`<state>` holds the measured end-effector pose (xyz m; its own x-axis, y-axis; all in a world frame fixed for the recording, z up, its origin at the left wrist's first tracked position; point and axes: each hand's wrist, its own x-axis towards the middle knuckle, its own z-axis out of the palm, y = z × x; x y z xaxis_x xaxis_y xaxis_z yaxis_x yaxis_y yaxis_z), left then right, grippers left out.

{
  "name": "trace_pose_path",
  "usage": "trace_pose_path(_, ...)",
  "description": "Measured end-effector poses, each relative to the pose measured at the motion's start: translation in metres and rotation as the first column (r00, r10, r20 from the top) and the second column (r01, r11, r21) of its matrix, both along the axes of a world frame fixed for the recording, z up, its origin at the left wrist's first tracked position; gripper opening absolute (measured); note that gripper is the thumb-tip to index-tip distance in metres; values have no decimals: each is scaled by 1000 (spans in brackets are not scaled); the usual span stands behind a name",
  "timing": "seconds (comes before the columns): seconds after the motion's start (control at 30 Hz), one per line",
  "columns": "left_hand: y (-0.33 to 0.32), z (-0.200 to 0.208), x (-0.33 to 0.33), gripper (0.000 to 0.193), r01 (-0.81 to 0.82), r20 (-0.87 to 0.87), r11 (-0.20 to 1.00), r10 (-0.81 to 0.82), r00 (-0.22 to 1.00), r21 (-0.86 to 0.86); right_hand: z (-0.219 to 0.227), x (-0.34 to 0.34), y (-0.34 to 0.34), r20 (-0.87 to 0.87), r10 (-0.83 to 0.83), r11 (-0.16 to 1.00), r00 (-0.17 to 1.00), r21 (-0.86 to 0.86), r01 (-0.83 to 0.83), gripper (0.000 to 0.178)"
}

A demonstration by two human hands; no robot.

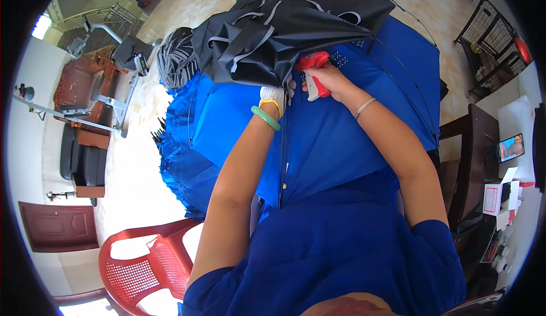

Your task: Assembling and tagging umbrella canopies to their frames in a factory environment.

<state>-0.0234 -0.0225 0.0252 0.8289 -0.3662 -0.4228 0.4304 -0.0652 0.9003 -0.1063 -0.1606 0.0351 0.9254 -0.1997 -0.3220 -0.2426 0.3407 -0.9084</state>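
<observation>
A blue umbrella canopy (341, 125) with thin black ribs spreads across my lap and in front of me. Black fabric (256, 46) with grey edging lies bunched over its far part. My left hand (273, 95), in a white glove, is closed around a thin black umbrella rib (282, 145) at the near edge of that fabric; some of its fingers are hidden. My right hand (333, 83) grips a red and pale grey pistol-shaped hand tool (313, 61). Its red head is right beside the black fabric, close to my left hand; the tip is partly hidden.
A bundle of grey-and-black strips (177, 60) and ruffled blue fabric (176, 151) lie at the left. A red plastic chair (133, 273) stands at lower left, exercise equipment (122, 97) farther off. At right are a dark wooden table (475, 145), a phone (511, 147) and a white box (492, 198).
</observation>
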Motion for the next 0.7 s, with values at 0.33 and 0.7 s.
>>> trace_pose_path(0.33,1,6,-6,29,55,-3,998,-55,998,-27,-15,-1,-11,20,36,993,999,108,-38,36)
trace_pose_path(0.7,2,-1,6,28,115,47,991,-118,992,68,-17,0,1,42,-22,989,999,148,15,35)
